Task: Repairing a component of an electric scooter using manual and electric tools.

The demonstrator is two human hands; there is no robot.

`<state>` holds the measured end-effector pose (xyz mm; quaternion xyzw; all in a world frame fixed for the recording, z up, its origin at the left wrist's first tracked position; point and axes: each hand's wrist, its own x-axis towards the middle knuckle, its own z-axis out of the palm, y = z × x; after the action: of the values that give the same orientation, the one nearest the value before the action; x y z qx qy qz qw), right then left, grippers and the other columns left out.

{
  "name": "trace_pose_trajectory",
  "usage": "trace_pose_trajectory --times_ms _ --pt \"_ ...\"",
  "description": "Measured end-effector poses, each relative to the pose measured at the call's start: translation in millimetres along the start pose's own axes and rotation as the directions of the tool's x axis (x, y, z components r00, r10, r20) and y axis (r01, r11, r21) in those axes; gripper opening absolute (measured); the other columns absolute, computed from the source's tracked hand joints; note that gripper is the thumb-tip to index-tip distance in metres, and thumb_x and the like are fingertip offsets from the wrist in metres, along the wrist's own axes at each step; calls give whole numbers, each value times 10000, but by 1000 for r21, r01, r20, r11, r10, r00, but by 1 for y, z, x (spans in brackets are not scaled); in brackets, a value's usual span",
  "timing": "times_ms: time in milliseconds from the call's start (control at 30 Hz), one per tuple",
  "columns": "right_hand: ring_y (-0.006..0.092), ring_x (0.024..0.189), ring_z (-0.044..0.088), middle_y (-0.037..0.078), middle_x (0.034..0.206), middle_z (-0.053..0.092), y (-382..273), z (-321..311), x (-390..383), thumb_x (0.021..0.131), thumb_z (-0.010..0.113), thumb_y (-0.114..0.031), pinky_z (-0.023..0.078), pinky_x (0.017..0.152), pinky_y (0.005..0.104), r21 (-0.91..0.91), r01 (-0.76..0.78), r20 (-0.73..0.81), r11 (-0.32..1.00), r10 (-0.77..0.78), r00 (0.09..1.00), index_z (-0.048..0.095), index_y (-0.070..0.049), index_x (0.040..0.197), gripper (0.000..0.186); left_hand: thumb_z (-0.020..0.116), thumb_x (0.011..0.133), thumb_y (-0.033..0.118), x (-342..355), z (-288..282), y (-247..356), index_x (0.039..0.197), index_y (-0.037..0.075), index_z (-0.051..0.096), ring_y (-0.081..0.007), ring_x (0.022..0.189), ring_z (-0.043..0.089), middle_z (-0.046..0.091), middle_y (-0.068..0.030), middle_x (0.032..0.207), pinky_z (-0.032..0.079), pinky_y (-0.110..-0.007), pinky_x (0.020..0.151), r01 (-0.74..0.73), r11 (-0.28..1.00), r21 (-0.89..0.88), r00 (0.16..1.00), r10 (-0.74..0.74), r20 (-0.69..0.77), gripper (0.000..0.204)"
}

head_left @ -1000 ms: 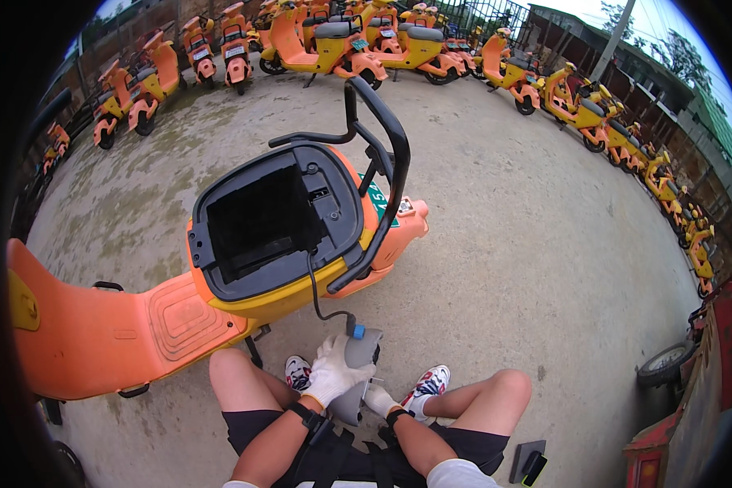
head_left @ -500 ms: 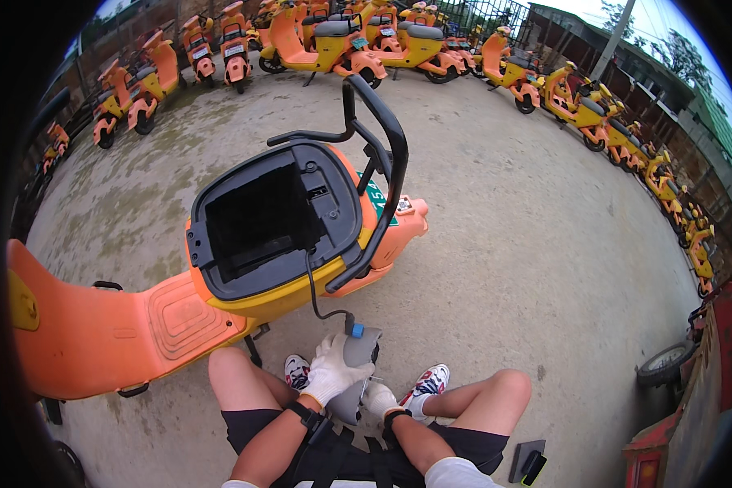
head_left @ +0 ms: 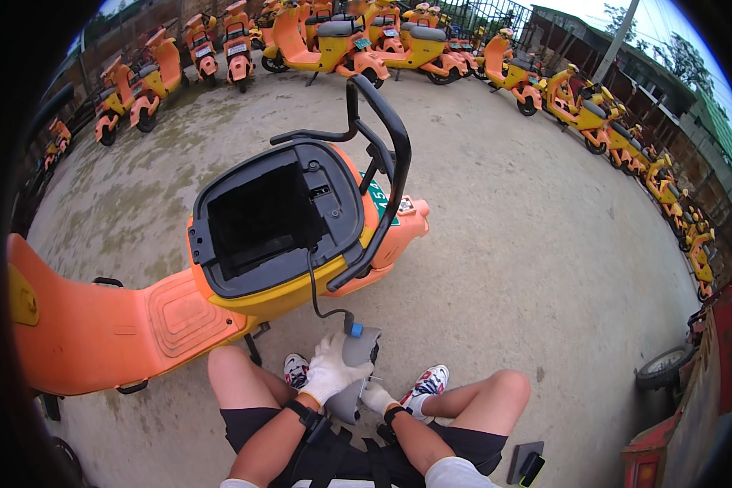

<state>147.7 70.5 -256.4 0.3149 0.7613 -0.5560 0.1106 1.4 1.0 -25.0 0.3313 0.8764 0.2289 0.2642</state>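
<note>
My gloved left hand (head_left: pixel 330 370) spreads over a grey curved scooter seat (head_left: pixel 364 345) and steadies it upright between my legs. Close against the seat's right side is my gloved right hand (head_left: pixel 376 397), its fingers closed. A thin pale rod shows by those fingers; what they grip is hidden. At the seat's upper end sits a blue plug (head_left: pixel 356 330) on a black cable (head_left: pixel 314 294), which runs down from the scooter body. Ahead stands the orange and yellow scooter (head_left: pixel 309 297), its black under-seat compartment (head_left: pixel 262 215) uncovered.
A black grab rail (head_left: pixel 400 146) rises behind the compartment. By my right knee a dark flat box (head_left: pixel 526 461) lies on the concrete ground (head_left: pixel 537 244). A rusty red vehicle (head_left: pixel 667 431) with a wheel (head_left: pixel 663 368) stands at the right. Parked scooters (head_left: pixel 321 49) line the yard's edges.
My right hand has shifted very slightly up and left against the seat. My left hand keeps its hold, and the scooter stays in place.
</note>
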Motion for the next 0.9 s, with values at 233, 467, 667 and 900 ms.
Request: trace_pose_trajectory --times_ms 233,467,667,900 --pt "437 1052 607 286 1079 646 -43 -17 -31 927 495 -305 470 897 501 -326 20 -64 945 -44 997 632 -5 1075 361 762 646 539 4 1 1 1470 53 353 -404 1357 370 355 -238 1479 362 -443 1108 -13 1000 16 1000 13 7 1040" --pt "425 1038 619 265 1084 655 5 -6 -7 948 471 -330 483 896 466 -45 -16 -112 999 11 994 634 -28 1125 386 761 646 534 4 -2 13 1468 50 355 -408 1358 368 351 -243 1484 363 -446 1107 -30 1000 -9 999 30 14 1036" --pt "395 1055 633 277 1104 653 -26 -9 -14 951 484 -327 485 907 440 126 -167 17 978 166 986 646 11 1114 408 760 650 537 2 2 -1 1458 46 368 -403 1364 366 352 -240 1485 367 -441 1107 -13 1000 -9 1000 13 4 1024" --pt "428 1038 624 260 1074 662 -49 -23 -30 929 491 -296 491 897 468 -340 20 -39 940 -36 999 671 -52 1109 353 762 644 537 4 0 -5 1459 53 367 -401 1357 375 363 -239 1476 377 -445 1097 -22 1000 -2 1000 22 -5 1026"
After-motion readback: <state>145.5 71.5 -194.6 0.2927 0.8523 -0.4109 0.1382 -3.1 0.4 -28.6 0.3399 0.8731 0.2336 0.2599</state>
